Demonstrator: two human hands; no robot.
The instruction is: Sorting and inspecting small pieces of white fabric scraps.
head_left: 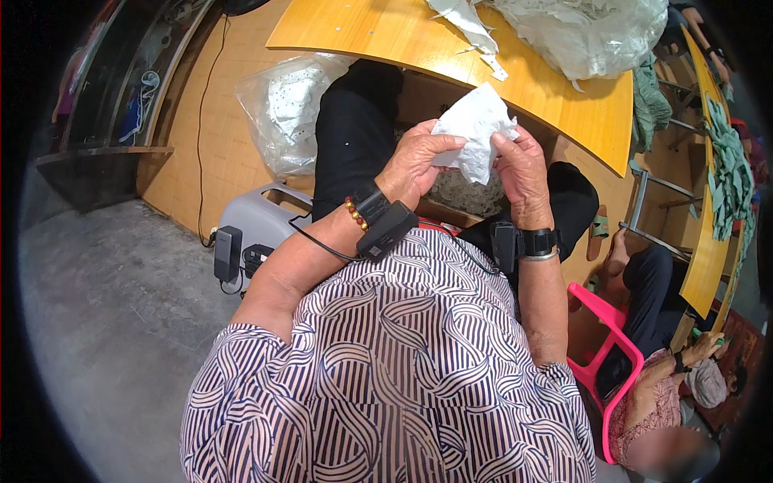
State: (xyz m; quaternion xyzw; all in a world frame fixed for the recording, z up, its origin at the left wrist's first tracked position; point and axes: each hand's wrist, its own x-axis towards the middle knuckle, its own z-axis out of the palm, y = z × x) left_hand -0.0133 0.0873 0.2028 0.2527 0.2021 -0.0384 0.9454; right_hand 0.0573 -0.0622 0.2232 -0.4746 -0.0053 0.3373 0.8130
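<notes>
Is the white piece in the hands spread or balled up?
Mostly spread, though creased: the white piece is held between the left hand and right hand, its broad face showing.

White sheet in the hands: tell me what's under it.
Below the white sheet, some speckled grey material shows; whatever lies directly behind the sheet is covered.

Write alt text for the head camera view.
A person's left hand and right hand hold a crumpled white sheet between them, near a yellow table bearing a bulging translucent plastic bag. Another person is at right.
</notes>
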